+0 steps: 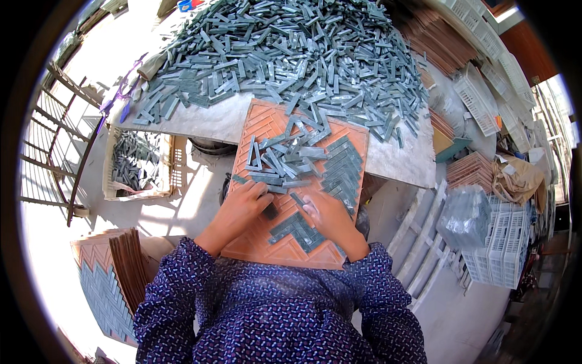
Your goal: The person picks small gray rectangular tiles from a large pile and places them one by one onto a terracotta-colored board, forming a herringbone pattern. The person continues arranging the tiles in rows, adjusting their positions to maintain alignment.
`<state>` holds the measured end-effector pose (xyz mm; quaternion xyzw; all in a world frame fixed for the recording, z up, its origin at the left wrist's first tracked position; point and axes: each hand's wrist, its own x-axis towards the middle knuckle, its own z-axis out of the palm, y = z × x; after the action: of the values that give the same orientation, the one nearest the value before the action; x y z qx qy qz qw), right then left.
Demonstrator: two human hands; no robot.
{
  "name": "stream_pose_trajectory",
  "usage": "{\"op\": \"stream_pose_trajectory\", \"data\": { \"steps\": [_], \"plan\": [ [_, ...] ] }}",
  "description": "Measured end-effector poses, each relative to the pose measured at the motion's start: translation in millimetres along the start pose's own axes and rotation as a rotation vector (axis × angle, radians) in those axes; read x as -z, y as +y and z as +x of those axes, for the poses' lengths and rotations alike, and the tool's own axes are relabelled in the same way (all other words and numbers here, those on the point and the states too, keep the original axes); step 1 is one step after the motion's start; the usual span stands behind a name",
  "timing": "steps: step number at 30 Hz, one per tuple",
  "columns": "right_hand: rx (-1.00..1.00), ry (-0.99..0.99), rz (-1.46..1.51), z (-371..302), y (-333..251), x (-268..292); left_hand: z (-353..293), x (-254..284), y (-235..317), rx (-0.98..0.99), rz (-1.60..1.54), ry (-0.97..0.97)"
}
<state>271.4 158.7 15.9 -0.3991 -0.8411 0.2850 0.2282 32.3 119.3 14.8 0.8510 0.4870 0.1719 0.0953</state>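
A terracotta-coloured herringbone mould board [257, 136] lies before me, its far end on the table and its near end at my lap. Grey-green stone tile strips [279, 161] are heaped loose on its upper middle. Other strips sit flat in the grooves, as a zigzag block [342, 173] along the right side and a smaller zigzag patch [298, 232] near the bottom. My left hand [241, 209] is closed at the left of the board, a dark tile strip [270, 211] at its fingertips. My right hand [329, 218] pinches another strip [297, 199] above the smaller patch.
A large pile of loose strips [285, 54] covers the pale table [403, 164]. At left stand a crate of strips [111, 164] and a stack of boards [124, 267]. White crates [494, 246], a plastic-wrapped bundle [465, 215] and more boards [470, 173] stand at right.
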Motion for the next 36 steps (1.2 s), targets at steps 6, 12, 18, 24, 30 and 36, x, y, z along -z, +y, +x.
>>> {"op": "stream_pose_trajectory", "data": {
  "steps": [6, 12, 18, 24, 30, 36],
  "plan": [
    [-0.159, -0.089, -0.107, -18.3, -3.5, -6.5, 2.8, -5.2, -1.7, -0.035, -0.012, 0.139],
    [-0.033, -0.032, -0.084, -7.5, -8.1, -3.4, -10.8, -11.5, 26.1, 0.094, -0.107, 0.139],
    [0.034, -0.142, -0.029, -5.5, 5.6, 8.6, -19.5, -29.8, 45.1, 0.193, -0.190, 0.160],
    [-0.137, -0.003, 0.144, -15.7, -10.2, 8.9, -19.3, -41.8, 50.7, 0.230, -0.250, 0.210],
    [-0.025, 0.070, 0.056, -25.4, -7.7, -16.0, -13.3, -46.5, 55.4, 0.222, -0.247, 0.224],
    [0.086, 0.012, -0.047, -17.5, -13.0, -25.8, -22.1, -16.3, 7.3, 0.116, -0.092, 0.133]
  ]
}}
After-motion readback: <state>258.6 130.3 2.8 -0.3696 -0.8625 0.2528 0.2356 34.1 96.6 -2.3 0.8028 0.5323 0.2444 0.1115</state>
